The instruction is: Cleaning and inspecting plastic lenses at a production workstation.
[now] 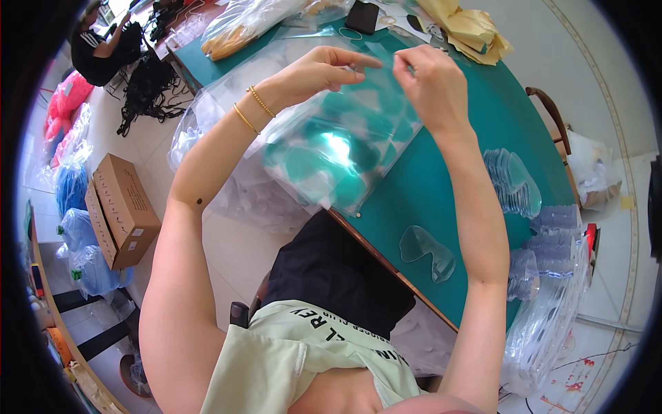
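My left hand (324, 70), with gold bracelets on its wrist, hovers above clear plastic film. Its index finger points toward the right hand, and its thumb stands apart below. My right hand (433, 79) is closed, thumb and fingers drawn together. Anything in that grip is too clear or too small to make out. Below both hands lies a clear, shiny plastic bag (324, 152) with the green tabletop showing through in patches; what it contains is hard to tell. A transparent mask-shaped plastic piece (427, 252) rests by the table's near edge.
Stacked clear plastic pieces (512, 183) stand at the right of the green table (386, 207), with more in long clear sleeves (545, 331). A phone (361, 17) and yellow paper (472, 31) lie at the back. A cardboard box (127, 207) stands left; another person (100, 48) sits far left.
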Tool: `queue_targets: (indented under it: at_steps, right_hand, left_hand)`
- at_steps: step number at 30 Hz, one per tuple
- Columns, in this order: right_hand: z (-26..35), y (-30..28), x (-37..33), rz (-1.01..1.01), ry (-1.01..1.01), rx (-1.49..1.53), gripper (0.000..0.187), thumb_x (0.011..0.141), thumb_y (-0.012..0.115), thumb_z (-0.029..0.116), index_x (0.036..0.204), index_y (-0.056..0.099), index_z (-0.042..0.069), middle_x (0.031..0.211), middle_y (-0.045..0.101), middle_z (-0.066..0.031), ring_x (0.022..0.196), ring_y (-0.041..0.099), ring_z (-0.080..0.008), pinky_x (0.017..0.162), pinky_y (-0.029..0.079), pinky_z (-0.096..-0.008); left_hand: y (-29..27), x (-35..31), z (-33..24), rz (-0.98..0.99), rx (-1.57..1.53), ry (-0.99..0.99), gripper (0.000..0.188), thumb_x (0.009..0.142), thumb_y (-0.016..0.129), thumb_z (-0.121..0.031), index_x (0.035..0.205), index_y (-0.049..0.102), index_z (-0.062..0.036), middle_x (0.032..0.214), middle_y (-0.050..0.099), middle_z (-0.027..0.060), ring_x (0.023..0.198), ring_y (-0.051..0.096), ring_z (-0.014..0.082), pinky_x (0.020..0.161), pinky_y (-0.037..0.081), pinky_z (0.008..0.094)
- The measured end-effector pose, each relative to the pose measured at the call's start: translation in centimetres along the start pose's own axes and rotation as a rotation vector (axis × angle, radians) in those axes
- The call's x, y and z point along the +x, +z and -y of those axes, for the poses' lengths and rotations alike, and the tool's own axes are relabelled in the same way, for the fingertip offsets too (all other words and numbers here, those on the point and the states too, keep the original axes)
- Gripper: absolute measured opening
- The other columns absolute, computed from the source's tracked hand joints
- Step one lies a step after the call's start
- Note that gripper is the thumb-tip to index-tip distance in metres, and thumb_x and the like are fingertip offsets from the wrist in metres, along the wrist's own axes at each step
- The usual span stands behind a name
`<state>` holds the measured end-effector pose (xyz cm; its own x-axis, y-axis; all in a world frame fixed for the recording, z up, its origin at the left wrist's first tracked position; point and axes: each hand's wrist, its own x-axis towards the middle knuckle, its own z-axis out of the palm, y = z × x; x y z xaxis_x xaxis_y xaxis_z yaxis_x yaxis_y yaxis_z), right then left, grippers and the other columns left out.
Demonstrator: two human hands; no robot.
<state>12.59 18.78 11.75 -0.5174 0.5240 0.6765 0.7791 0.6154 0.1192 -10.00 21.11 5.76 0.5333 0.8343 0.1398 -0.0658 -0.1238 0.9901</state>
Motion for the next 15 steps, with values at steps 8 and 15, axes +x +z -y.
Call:
queue_targets:
  at_steps: [8,15]
  right_hand:
    - [-5.5,-7.5,-2.1,-0.201,0.635,0.102,0.022,0.090,0.070,0.025,0.093,0.074,0.004,0.077,0.071,-0.0065,0.071,0.067,-0.0156,0.069,0.052,-0.0293]
    - [-0.8,-10.4,-5.2,-0.391,-0.139,-0.330,0.011,0.080,0.081,0.004,0.087,0.075,0.009,0.075,0.068,-0.0010,0.064,0.062,-0.0141,0.060,0.047,-0.0280]
  left_hand:
    - [-2.0,-0.4,4.6,-0.481,0.616,-0.150,0.055,0.081,0.078,-0.009,0.132,0.062,0.0009,0.105,0.072,0.0137,0.092,0.070,0.0236,0.082,0.057,0.0328]
    - [8.4,-2.8,-3.6,-0.217,-0.113,0.141,0.040,0.099,0.066,-0.023,0.130,0.061,0.0025,0.111,0.068,0.0083,0.098,0.066,0.0137,0.092,0.053,0.0250]
